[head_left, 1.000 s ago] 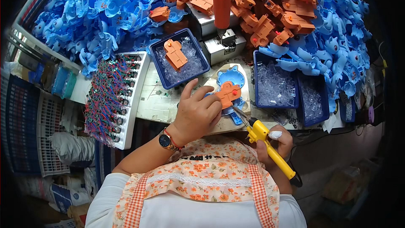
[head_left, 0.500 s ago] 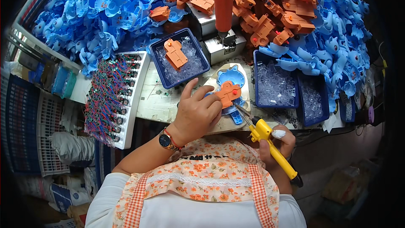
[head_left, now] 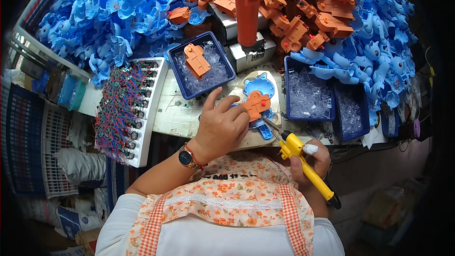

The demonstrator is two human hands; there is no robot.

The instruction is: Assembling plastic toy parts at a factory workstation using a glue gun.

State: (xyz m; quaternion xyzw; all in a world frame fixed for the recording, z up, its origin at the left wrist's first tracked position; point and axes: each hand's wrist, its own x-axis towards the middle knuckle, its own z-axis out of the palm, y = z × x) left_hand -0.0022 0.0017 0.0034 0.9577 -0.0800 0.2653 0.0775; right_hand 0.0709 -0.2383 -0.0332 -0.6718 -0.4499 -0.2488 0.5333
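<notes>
Right hand (head_left: pixel 310 161) clamped on the yellow soldering iron (head_left: pixel 303 167), now drawn slightly back, so its tip sits just near-right of the orange part (head_left: pixel 256 105), apart from it; that joint looks done. Left hand (head_left: pixel 222 125) hasn't moved, fingertips closed on the orange part atop the blue shell (head_left: pixel 259 85). Farther left, blue tray (head_left: pixel 176 68) holds another orange piece (head_left: pixel 196 59). Beyond: heaps of orange and blue mouldings.

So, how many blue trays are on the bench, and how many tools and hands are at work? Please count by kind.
Blue trays: 3, one holding an orange part, two with clear pieces
Yellow soldering iron: 1
Hands: 2, left hand, right hand
Total: 6
</notes>
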